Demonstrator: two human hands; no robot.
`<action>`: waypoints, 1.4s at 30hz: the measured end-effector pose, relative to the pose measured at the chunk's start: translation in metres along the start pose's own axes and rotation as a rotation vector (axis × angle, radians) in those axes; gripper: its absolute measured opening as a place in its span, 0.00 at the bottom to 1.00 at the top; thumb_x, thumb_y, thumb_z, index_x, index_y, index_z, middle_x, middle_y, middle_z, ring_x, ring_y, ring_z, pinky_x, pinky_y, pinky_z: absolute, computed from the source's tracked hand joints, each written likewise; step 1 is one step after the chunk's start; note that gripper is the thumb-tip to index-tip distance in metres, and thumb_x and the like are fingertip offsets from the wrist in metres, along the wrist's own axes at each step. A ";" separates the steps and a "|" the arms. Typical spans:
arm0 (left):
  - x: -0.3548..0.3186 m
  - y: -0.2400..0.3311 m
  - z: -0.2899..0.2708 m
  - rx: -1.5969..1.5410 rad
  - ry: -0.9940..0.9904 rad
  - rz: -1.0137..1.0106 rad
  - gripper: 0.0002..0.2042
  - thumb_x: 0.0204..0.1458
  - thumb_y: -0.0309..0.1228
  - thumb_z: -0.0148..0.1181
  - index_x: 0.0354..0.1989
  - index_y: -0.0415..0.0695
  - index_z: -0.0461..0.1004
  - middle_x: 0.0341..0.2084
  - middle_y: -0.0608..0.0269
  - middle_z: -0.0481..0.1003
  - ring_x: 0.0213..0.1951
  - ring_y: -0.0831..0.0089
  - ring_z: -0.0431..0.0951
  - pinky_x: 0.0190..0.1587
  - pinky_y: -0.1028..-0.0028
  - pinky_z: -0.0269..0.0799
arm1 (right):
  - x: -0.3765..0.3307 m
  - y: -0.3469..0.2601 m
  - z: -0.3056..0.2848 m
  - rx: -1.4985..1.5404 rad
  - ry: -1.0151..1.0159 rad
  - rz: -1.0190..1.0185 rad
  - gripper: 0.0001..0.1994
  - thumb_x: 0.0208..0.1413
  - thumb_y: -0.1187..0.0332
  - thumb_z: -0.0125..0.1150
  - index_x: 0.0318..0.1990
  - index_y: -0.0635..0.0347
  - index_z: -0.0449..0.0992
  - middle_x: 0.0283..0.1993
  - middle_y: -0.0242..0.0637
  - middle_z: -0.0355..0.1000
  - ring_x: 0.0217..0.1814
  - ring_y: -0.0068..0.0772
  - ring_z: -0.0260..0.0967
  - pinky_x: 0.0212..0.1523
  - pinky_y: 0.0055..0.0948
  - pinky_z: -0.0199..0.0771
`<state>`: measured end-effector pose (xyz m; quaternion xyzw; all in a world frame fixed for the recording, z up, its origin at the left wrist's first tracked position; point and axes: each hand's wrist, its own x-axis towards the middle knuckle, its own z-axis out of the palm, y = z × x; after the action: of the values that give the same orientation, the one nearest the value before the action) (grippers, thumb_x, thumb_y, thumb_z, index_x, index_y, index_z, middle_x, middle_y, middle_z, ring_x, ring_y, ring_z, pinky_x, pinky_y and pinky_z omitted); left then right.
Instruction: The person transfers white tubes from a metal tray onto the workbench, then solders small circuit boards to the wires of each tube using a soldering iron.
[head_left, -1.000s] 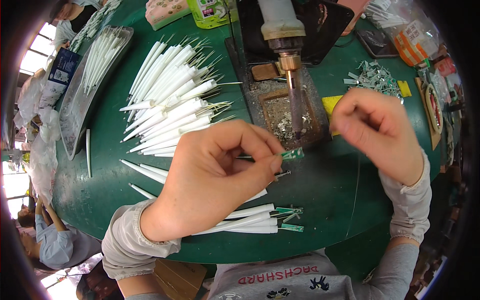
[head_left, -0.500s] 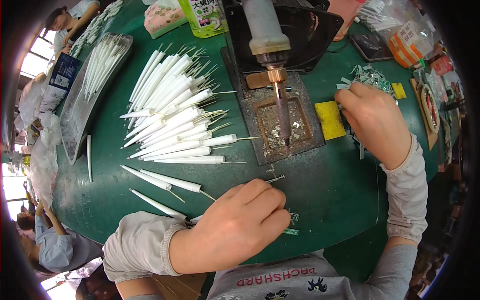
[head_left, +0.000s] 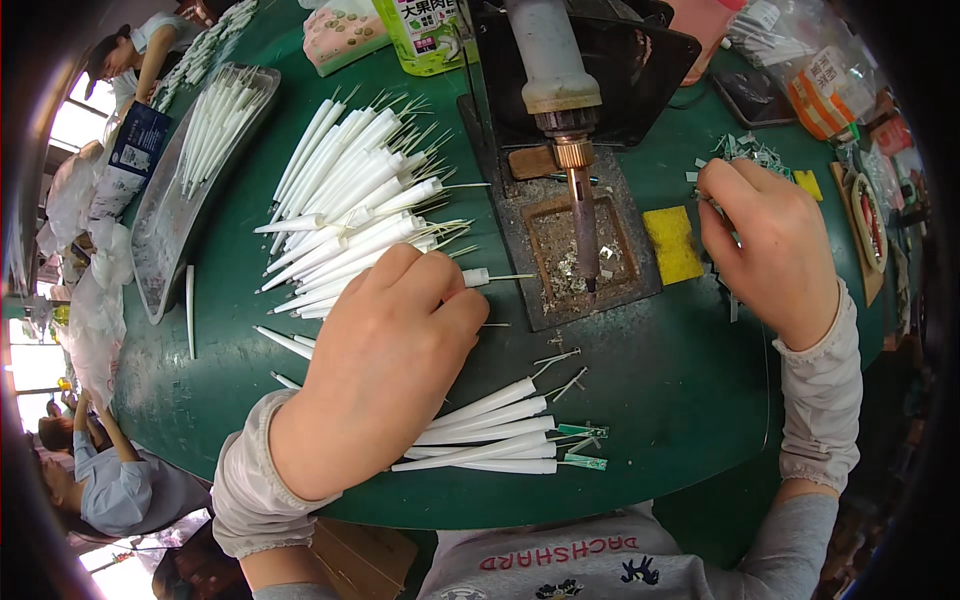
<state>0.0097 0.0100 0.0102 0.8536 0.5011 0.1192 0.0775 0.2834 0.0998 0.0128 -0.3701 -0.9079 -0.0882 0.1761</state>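
My left hand (head_left: 385,365) is over the near edge of a pile of white tapered tubes (head_left: 345,195) with thin wires at their wide ends. Its fingers are bent together beside the tubes; what they grip is hidden. My right hand (head_left: 775,245) is at the right, next to a heap of small circuit-board strips (head_left: 748,152). Thumb and fingers are drawn together there, and I cannot make out what they hold. In front of me lie several tubes (head_left: 490,430), some with small green boards (head_left: 585,461) at their wire ends.
A soldering iron (head_left: 570,150) points down over a metal tray (head_left: 540,310) with solder scraps. Beside it lies a yellow sponge (head_left: 673,244). At the left stands a long clear tray (head_left: 165,235) of wired tubes. A phone (head_left: 755,98) lies at the back right. Other people sit at the left.
My left hand has moved left and away from me to the tube pile, uncovering the tubes with boards. My right hand remains by the strips, its fingers slightly shifted.
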 end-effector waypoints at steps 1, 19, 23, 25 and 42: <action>0.000 -0.001 0.003 0.003 -0.026 -0.002 0.10 0.35 0.19 0.64 0.29 0.39 0.73 0.30 0.60 0.70 0.36 0.61 0.70 0.37 0.67 0.69 | 0.001 -0.003 -0.003 0.054 0.035 -0.019 0.07 0.42 0.81 0.55 0.29 0.62 0.65 0.23 0.41 0.65 0.24 0.46 0.67 0.24 0.39 0.66; 0.002 0.010 -0.005 -1.077 -0.095 -0.271 0.04 0.47 0.21 0.62 0.30 0.36 0.75 0.39 0.54 0.72 0.38 0.75 0.74 0.40 0.77 0.71 | -0.007 -0.057 -0.004 1.274 -0.391 0.375 0.06 0.46 0.78 0.59 0.33 0.62 0.73 0.25 0.31 0.71 0.25 0.18 0.70 0.20 0.17 0.66; 0.001 0.015 -0.004 -1.058 -0.111 -0.292 0.03 0.48 0.20 0.62 0.30 0.36 0.75 0.41 0.53 0.71 0.39 0.75 0.73 0.41 0.77 0.71 | -0.008 -0.057 -0.005 1.412 -0.471 0.456 0.07 0.52 0.81 0.58 0.39 0.68 0.71 0.34 0.36 0.72 0.34 0.21 0.73 0.30 0.17 0.71; 0.000 0.016 0.000 -0.996 -0.071 -0.235 0.04 0.46 0.19 0.63 0.30 0.36 0.75 0.41 0.53 0.71 0.39 0.75 0.73 0.40 0.78 0.72 | -0.009 -0.057 -0.005 1.416 -0.485 0.449 0.07 0.52 0.81 0.58 0.39 0.69 0.71 0.35 0.37 0.72 0.35 0.23 0.74 0.32 0.17 0.72; -0.001 0.020 0.004 -1.135 -0.093 -0.332 0.02 0.47 0.16 0.59 0.28 0.34 0.73 0.37 0.53 0.74 0.39 0.75 0.75 0.42 0.77 0.73 | -0.013 -0.063 0.004 1.466 -0.335 0.451 0.04 0.48 0.78 0.61 0.33 0.62 0.75 0.27 0.28 0.71 0.26 0.11 0.67 0.21 0.13 0.63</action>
<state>0.0275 -0.0004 0.0112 0.5932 0.4819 0.3172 0.5615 0.2464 0.0478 0.0022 -0.3435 -0.6518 0.6283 0.2499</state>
